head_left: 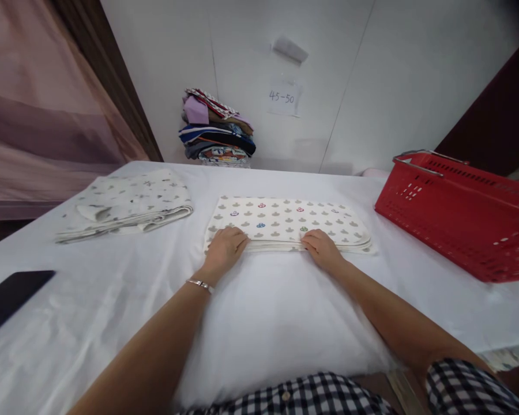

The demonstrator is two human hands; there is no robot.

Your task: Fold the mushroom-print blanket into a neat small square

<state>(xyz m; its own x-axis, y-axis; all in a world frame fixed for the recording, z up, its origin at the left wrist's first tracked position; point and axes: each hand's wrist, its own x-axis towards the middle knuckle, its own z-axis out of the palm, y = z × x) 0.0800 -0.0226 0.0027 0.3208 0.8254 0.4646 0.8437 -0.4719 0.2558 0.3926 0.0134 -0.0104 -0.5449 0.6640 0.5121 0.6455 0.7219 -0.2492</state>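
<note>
A white cloth, folded into a long flat rectangle and printed with rows of small grey shapes and a few coloured ones, lies in front of me. Its layered near edge faces my body. My left hand, with a silver bracelet at the wrist, grips that edge left of the middle. Farther right, the same edge is pinched by my right hand. Both thumbs are on the near side, and some fingertips are hidden. To the left rests another folded white cloth with dark prints, its layers uneven.
A red plastic basket with a metal handle stands at the right. The white-covered table has a black phone-like slab at its left edge. Behind, a stack of folded fabrics is against the wall, near a paper sign.
</note>
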